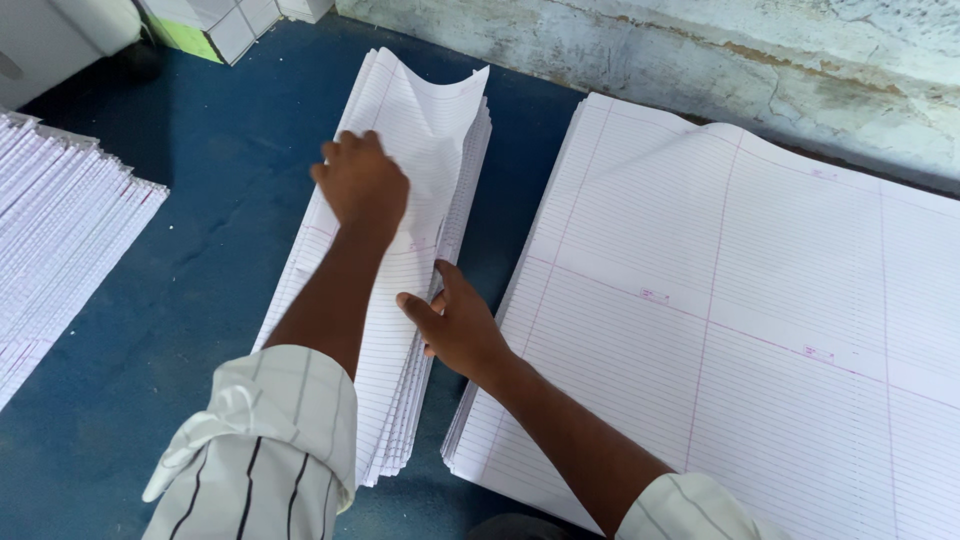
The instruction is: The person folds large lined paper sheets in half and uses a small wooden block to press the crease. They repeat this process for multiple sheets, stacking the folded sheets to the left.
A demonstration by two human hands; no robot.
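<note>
Nearest to me are my two striped white sleeves (262,440), the arms reaching forward over a blue surface (170,300). My right hand (455,325) lies at the right edge of the narrow stack of folded ruled sheets (400,300), fingers loosely spread and thumb pointing up the stack, resting on the paper rather than gripping it. Just right of that hand, close beside the narrow stack with a thin strip of blue between them, sits the big pile of unfolded ruled sheets (740,300), white with fine lines and pink margin rules crossing it, with a few small pink marks along those rules.

Farther along the narrow stack, my left hand (362,185) presses knuckles-up on the top sheet (440,120), fingers curled down; the sheet is lifted and bowed at its far corner. I cannot tell whether the fingers pinch the paper or only push on it.

At the left edge a fanned stack of ruled paper (60,230) lies well apart. Beyond it, in the far left corner, stand white boxes (235,22) with a green panel. A weathered pale wall (720,60) runs along the far side.
</note>
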